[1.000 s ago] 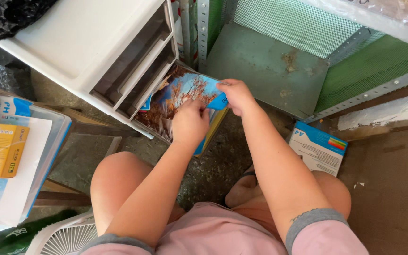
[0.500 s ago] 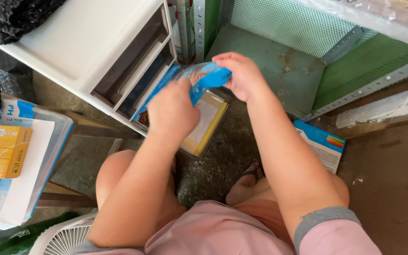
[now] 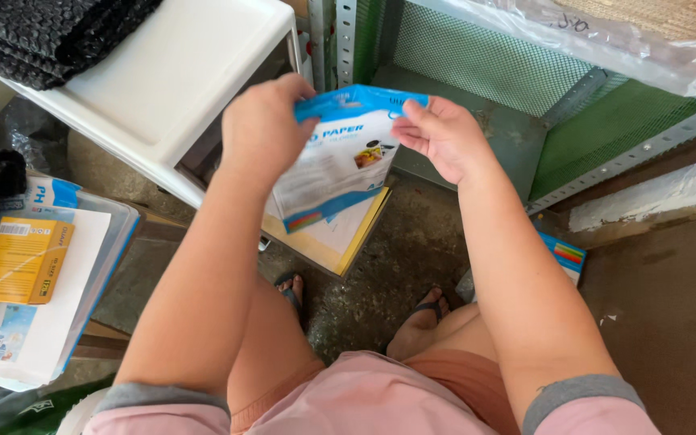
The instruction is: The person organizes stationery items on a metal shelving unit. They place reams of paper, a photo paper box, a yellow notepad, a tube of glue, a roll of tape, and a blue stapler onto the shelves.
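Both hands hold the blue-and-white paper packet (image 3: 336,165) up by its top edge: left hand (image 3: 261,129) closed on the left corner, right hand (image 3: 442,138) pinching the right corner with its fingertips. Packet hangs below the grip, over a yellow-edged pad (image 3: 340,242) on the floor. White drawer unit (image 3: 155,80) sits just left of the left-hand grip.

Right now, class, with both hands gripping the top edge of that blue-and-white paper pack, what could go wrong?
1. The paper pack hangs only from the left hand and right hand; sheets might slide out or the top might tear.
2. It hangs over the yellow-edged drawer tray, so a slip could knock that.
3. Sandalled feet stand just below.
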